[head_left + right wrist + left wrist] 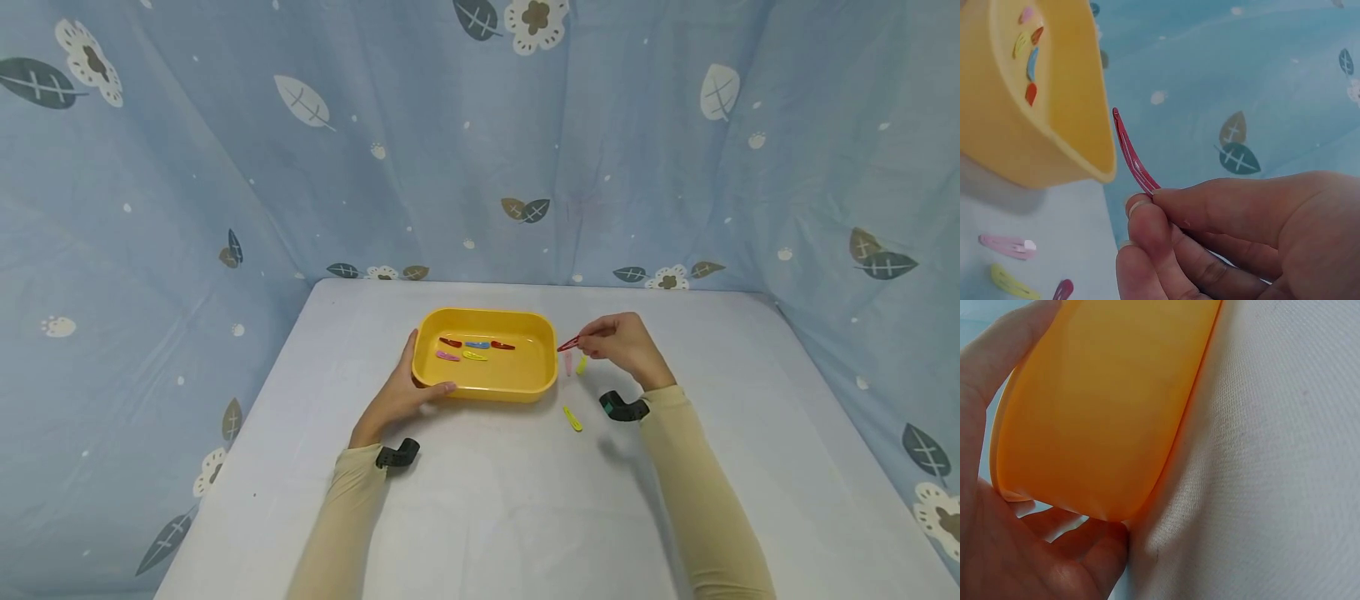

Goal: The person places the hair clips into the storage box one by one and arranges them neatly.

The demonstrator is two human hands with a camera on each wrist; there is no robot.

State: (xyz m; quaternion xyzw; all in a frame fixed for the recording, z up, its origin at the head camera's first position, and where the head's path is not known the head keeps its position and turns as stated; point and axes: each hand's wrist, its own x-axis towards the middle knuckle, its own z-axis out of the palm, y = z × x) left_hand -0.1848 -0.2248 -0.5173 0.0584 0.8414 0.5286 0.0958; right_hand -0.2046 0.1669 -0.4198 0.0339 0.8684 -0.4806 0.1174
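My left hand (397, 398) grips the left end of a yellow plastic tray (502, 395), its thumb along the front wall and its fingers around the end. Lying in the tray are several snap hair clips: red, blue (477, 345), pink (447, 356) and yellow (475, 356). Just off the tray's right rim, my right hand (630, 346) pinches a red hair clip (1129, 150) between thumb and fingertips, its narrow end toward the tray. Below that hand, the right wrist view shows a pale pink clip (1007, 245), a yellow clip (1013, 282) and a dark pink clip (1064, 290), partly cut off.
Another yellow clip (572, 418) lies on the white tabletop (487, 500), nearer the front than the tray's right corner. A blue patterned curtain (450, 167) surrounds the back and sides. Black cameras sit on both wrists.
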